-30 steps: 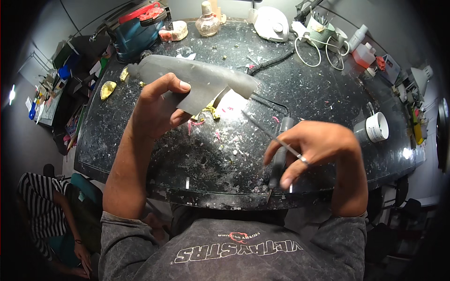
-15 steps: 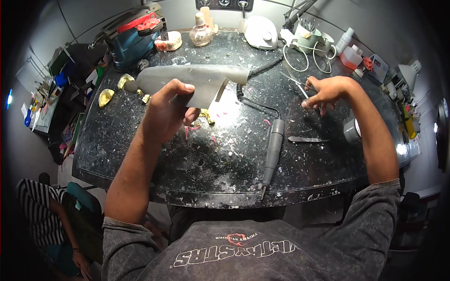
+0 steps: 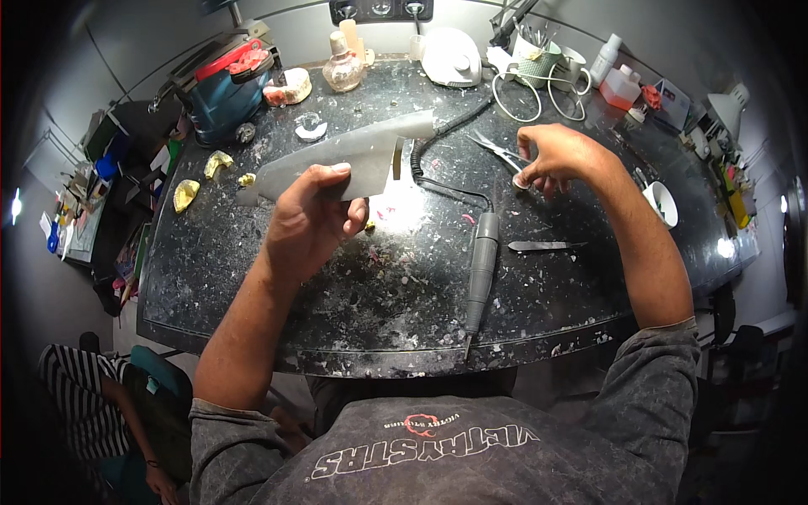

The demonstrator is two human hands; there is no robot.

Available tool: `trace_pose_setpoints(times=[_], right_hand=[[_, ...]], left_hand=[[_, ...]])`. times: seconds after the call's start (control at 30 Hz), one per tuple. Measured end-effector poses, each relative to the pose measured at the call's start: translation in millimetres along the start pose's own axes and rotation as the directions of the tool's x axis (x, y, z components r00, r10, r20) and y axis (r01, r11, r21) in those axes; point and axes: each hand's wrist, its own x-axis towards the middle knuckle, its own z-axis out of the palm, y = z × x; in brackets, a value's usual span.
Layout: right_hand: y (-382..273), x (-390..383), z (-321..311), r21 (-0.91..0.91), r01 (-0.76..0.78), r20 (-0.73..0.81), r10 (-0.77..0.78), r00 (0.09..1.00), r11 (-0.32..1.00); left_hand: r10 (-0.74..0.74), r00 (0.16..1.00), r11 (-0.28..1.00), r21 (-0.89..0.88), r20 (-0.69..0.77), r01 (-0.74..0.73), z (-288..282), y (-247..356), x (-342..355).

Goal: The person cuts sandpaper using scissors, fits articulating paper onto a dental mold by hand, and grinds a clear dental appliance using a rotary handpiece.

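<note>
My left hand (image 3: pixel 313 206) pinches a thin grey sheet (image 3: pixel 349 160) between thumb and fingers, above the black worktop. The sheet tapers toward the left, and a narrow slot is cut near its right end. To the right, my right hand (image 3: pixel 560 160) has its fingers in the handles of a pair of scissors (image 3: pixel 497 150). Their blades point up and left, slightly apart and clear of the sheet. Between my hands lies a grey rotary handpiece (image 3: pixel 482 269) with a coiled cord. A small metal blade-like tool (image 3: pixel 543 246) rests beside it.
Yellow dental model pieces (image 3: pixel 186 195) and a white arch-shaped piece (image 3: pixel 310 131) lie left on the scuffed worktop (image 3: pixel 379 295). A glass spirit bottle (image 3: pixel 343 67), white device (image 3: pixel 450 61) and tool cup (image 3: pixel 537 63) stand behind. A white cup (image 3: pixel 661 204) sits right. Another person sits lower left.
The grey sheet has tilted, its left end lower and its right end raised, uncovering the white arch behind it. The scissors have turned slightly in my right hand. The whole view has shifted a little.
</note>
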Motion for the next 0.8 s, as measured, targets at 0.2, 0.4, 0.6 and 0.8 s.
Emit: trace_pose_setpoints(times=[0.2,0.4,0.6,0.8], right_hand=[[8.5,5.3,18.3,-0.059,0.321,-0.309,-0.322,0.895,0.945],[-47.9,-25.6,60.5,0.643,0.615,-0.354,-0.535,0.767,0.456],[-9.9,-7.9,69.5,0.371,0.750,-0.607,-0.467,0.642,0.548],[15.7,12.6,45.1,0.251,0.727,-0.778,-0.314,0.544,0.639]], left_hand=[[0.021,1.000,0.992,0.123,-0.023,-0.018,4.9,-13.4,6.6],[-0.003,0.999,0.998,0.057,0.049,0.000,15.3,-20.0,13.1],[-0.001,0.997,1.000,-0.020,0.082,0.002,43.6,-14.8,17.3],[0.057,0.977,0.996,0.063,0.204,-0.071,35.9,47.4,116.9]])
